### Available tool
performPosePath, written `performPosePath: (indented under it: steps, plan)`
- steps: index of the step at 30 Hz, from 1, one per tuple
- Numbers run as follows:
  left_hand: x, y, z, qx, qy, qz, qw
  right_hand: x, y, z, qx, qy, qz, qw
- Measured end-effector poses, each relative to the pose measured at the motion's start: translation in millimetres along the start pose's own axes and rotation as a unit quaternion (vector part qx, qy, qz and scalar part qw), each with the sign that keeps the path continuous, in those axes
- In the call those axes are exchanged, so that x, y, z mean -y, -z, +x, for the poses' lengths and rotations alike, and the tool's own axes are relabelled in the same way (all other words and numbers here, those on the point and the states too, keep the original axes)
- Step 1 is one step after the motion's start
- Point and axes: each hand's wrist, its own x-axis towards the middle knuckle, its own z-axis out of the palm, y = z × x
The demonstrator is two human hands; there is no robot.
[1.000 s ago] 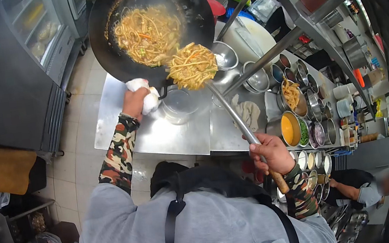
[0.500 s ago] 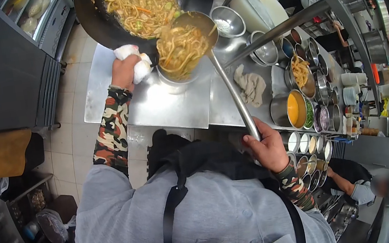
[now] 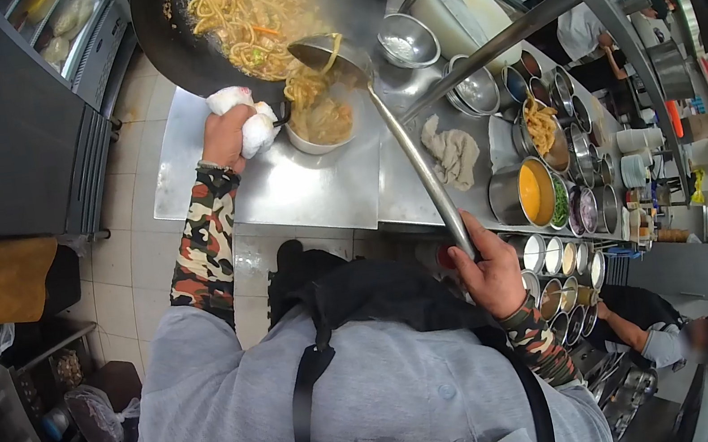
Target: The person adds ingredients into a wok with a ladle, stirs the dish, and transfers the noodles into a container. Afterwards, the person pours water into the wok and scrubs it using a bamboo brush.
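Note:
A black wok [image 3: 166,44] with steaming noodles [image 3: 239,11] fills the top of the view. My left hand [image 3: 226,138] is closed around a white cloth [image 3: 256,133] at the wok's near edge. The handle of a metal ladle [image 3: 421,166] is gripped in my right hand [image 3: 489,265]. The ladle's bowl is tipped over a round container [image 3: 314,146] on the steel counter, and noodles hang from it into the container. Steam blurs the container's contents.
Metal bowls [image 3: 408,40] and a crumpled cloth [image 3: 451,151] lie right of the container. Farther right are a pot of orange liquid [image 3: 535,192] and several ingredient tins. A metal rail [image 3: 526,27] crosses above the counter. A co-worker [image 3: 632,331] is at the lower right.
The ladle, earlier heaped with noodles beside the wok, has moved over the container and tipped, and noodles have dropped in. The wok appears higher in view. Both hands keep their holds.

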Motion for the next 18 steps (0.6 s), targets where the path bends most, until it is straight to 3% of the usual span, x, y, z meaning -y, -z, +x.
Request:
performPosePath:
  steps: [4, 7, 14, 18]
  plan:
    - [-4.3, -3.2, -8.6, 0.012, -0.015, -0.012, 1.000, -6.4, -2.9, 2.7, -0.022, 0.042, 0.022, 0.999]
    - [-3.8, -0.1, -8.3, 0.018, -0.012, 0.006, 1.000, -3.4, -7.4, 17.1, -0.023, 0.048, -0.055, 0.997]
    - [-0.8, -1.6, -15.5, 0.033, -0.001, -0.005, 0.999, -8.6, -13.9, 69.5, -0.048, 0.080, 0.027, 0.995]
    - [3.5, -5.5, -12.4, 0.048, -0.011, -0.012, 0.999, -7.3, -4.1, 134.5, -0.064, 0.092, -0.069, 0.991]
